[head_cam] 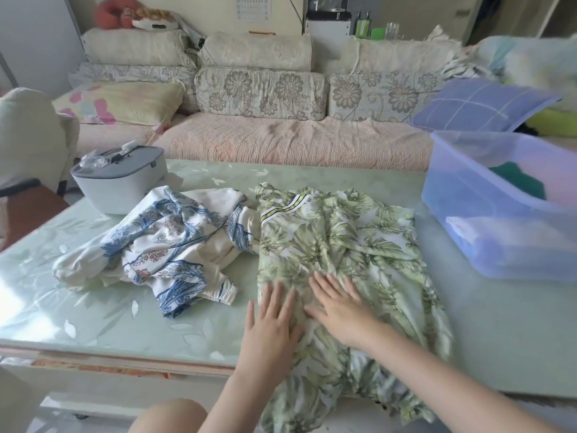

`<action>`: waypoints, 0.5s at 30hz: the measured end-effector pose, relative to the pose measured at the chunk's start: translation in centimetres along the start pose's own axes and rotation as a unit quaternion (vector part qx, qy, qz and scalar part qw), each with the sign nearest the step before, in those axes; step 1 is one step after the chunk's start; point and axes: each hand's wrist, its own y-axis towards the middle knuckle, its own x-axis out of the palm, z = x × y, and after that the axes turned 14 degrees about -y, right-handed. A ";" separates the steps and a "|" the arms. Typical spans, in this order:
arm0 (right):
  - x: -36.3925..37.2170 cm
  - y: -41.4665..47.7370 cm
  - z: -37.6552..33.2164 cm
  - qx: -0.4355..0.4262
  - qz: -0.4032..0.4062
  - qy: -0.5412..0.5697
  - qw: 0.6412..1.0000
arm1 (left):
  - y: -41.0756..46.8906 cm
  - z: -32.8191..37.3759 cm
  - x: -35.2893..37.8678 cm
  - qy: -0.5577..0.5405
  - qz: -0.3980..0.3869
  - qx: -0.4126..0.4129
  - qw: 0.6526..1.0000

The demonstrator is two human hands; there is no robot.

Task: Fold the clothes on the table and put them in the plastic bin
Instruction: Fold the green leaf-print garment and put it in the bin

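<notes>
Table (93, 307) held green leaf-print garment (343, 239) at middle, hem hanging over near edge. Crumpled blue-and-white garment (175, 242) lay just left; plastic bin (487, 232) right. Left hand (274, 323) and right hand (340, 310) pressed flat on green garment, fingers straight, spread.

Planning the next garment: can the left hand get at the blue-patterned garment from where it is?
Probably yes. The left hand lies flat on the green leaf-print garment, and the crumpled blue-patterned garment sits just to its left on the table, nothing between them.
</notes>
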 end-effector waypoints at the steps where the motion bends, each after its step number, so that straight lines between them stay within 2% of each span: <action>1: 0.3 -0.4 0.2 -0.006 -0.010 0.011 1.000 | 0.0 0.2 0.3 0.021 -0.051 -0.017 0.998; 2: 0.5 -0.6 0.5 -0.015 -0.009 0.036 0.999 | 0.3 0.3 0.2 0.042 -0.074 -0.032 0.996; 3: 0.3 -0.7 0.9 -0.020 -0.002 0.076 0.997 | 0.7 0.6 -0.4 0.053 -0.062 -0.037 0.996; 5: -0.7 -0.9 2.3 -0.001 0.036 0.174 0.984 | 2.2 1.2 -1.8 0.047 0.006 -0.016 0.999; 8: -1.3 -0.9 7.0 0.089 0.186 0.254 0.945 | 6.3 2.3 -3.9 0.006 0.078 0.022 0.997; 10: -1.2 -0.7 11.1 0.197 0.247 0.293 0.903 | 10.0 3.5 -4.5 -0.001 0.042 0.043 0.998; 12: -1.0 -0.8 14.7 0.300 0.202 0.337 0.869 | 13.9 4.7 -4.3 -0.006 -0.007 0.053 0.999; 15: 0.2 -0.6 18.0 0.366 0.106 0.321 0.867 | 19.4 6.4 -3.4 -0.015 -0.047 0.048 0.998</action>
